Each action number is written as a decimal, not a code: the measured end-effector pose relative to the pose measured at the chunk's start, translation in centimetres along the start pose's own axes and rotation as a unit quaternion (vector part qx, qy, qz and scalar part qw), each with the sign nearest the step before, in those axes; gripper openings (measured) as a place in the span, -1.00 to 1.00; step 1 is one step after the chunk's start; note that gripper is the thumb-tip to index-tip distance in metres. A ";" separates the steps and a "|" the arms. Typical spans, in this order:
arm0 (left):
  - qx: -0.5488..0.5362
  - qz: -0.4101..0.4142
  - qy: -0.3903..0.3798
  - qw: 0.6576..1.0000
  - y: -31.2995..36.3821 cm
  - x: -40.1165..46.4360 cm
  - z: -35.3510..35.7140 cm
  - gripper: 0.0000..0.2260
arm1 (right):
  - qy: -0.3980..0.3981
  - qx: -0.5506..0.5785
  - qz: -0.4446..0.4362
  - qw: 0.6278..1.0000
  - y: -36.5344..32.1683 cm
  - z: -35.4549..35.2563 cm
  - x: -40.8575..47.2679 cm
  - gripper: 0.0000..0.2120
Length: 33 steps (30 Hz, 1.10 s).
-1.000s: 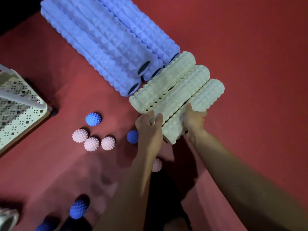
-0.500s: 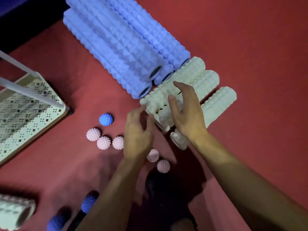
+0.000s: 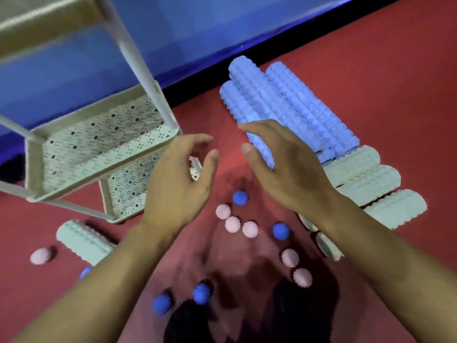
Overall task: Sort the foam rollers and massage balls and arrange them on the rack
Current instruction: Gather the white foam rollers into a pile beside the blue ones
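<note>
Fingers (image 3: 197, 141) loosely curved, empty, above spiky round balls (image 3: 232, 224).

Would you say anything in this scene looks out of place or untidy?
Yes. One white roller lies alone by the rack, away from the three white rollers stacked at right. Pink and blue balls are scattered mixed across the floor. Nothing looks damaged.

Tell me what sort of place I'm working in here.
Probably a gym or exercise room: red padded floor, blue foam rollers, spiky massage balls, and a white perforated rack beside them.
</note>
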<state>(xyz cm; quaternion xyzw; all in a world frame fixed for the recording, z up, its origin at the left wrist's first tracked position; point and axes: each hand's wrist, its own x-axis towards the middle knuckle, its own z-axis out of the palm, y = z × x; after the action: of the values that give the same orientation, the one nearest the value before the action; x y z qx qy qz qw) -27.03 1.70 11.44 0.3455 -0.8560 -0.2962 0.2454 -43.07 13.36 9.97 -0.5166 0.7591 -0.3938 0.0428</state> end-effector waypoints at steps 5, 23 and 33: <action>0.055 0.031 0.037 0.997 1.3 -0.6 -11.0 -0.83 | 0.001 0.012 -0.111 0.994 -8.6 -0.4 2.8 -0.67; -0.047 -0.138 0.232 0.962 -8.2 -9.9 -22.2 -0.85 | -0.138 -0.043 -0.336 0.931 -24.7 8.5 6.0 -0.66; -0.122 -0.283 0.284 0.908 -16.2 -13.0 -17.3 -0.94 | -0.202 -0.085 -0.352 0.910 -24.2 16.9 3.5 -0.61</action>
<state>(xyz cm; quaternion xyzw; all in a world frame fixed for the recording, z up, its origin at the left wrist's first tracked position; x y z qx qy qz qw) -0.70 -4.05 9.86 0.6096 -0.5737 -0.3449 0.4245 -18.57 -2.65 15.09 -0.8204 0.5336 -0.2051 0.0097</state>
